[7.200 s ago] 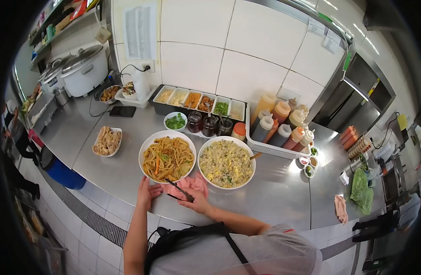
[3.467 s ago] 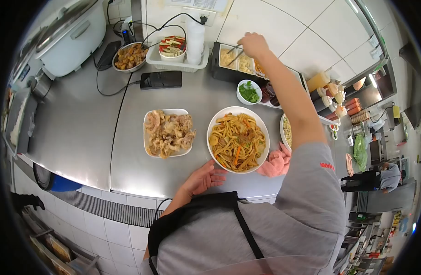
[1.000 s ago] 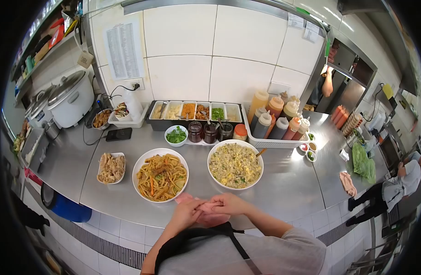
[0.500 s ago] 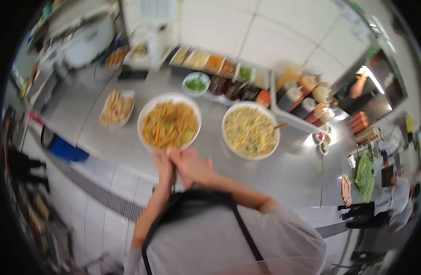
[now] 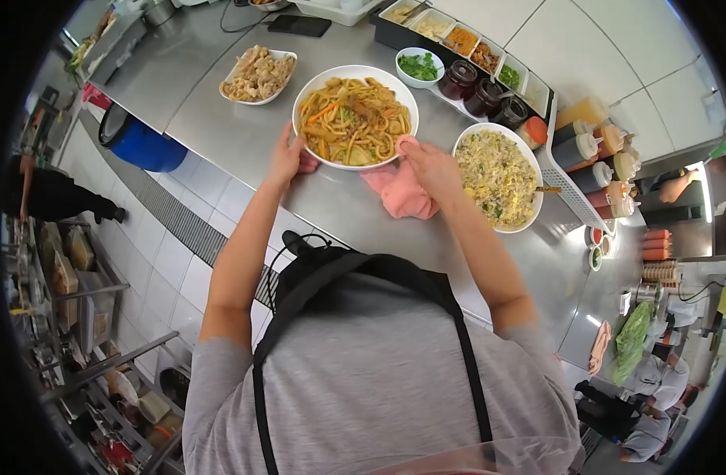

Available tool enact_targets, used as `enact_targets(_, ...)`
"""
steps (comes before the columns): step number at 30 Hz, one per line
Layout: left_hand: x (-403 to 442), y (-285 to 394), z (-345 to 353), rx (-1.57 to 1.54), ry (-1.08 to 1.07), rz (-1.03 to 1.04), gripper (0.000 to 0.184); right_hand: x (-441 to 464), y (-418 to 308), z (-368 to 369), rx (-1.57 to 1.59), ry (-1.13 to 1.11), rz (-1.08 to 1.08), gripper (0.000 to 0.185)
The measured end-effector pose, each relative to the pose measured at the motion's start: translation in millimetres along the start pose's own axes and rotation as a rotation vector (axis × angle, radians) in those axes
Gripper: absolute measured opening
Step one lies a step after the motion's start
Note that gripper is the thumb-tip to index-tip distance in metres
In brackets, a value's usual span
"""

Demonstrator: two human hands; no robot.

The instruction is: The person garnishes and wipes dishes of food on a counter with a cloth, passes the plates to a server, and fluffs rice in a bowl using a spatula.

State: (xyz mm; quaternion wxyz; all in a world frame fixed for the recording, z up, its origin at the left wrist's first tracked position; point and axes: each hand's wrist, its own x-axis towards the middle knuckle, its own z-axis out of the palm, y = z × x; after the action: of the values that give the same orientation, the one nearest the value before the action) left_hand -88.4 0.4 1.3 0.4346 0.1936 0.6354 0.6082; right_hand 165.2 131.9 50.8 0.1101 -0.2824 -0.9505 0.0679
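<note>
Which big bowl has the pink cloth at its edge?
The noodle bowl: the right hand holds the cloth there. The rice bowl has none.

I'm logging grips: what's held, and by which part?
The right hand holds the pink cloth by its upper end, against the rim of the noodle bowl. The left hand touches that bowl's left side; whether it grips is unclear.

Both forearms [image 5: 248, 245] stretched forward, left hand [image 5: 289, 161] part-curled, right hand [image 5: 431, 169] pinching.
</note>
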Motion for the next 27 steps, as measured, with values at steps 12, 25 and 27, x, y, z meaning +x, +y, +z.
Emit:
enact_targets(12, -32.0, -9.4, 54.4, -0.005, 0.039, 0.085, 0.045, 1.6, -75.9, 22.8, 0.09, 0.198, -0.236, 0.02)
enact_targets(25, 7.0, 10.6, -3.8, 0.269, 0.127, 0.072, 0.055, 8.3, -30.4, 24.2, 0.09, 0.252, -0.277, 0.023)
enact_targets(27, -41.2, 4.8, 33.8, 0.145, 0.048, 0.028, 0.048, 14.5, -60.8, 27.9, 0.062, 0.275, -0.281, 0.024)
